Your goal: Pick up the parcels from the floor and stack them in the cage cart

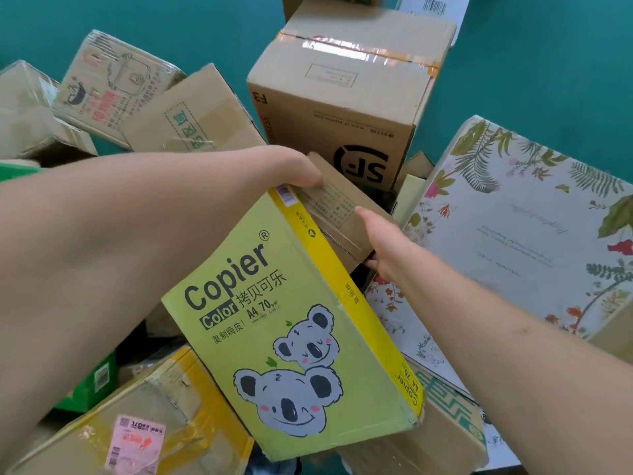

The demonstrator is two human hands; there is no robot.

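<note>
Between both outstretched arms, at the middle of the heap, a small brown parcel (337,214) lies tilted against the upper end of a green copier-paper box (291,323) printed with two koalas. The left hand (301,169) grips the parcel's upper left edge, its fingers curled over the cardboard. The right hand (382,243) holds the lower right side, thumb stretched along the top face and the fingers tucked underneath (they are mostly hidden). Just behind the parcel stands a tall taped SF carton (346,94). A broad white floral box (513,228) leans to the right, touching or nearly touching the right wrist. To the left, several brown cartons (191,114) lie jumbled at angles, one showing a rice-cooker drawing. Lower left sits a yellow-taped carton (144,413) bearing a pink label, with a green box (92,382) beside it. Teal floor (534,63) shows between and beyond the boxes.
</note>
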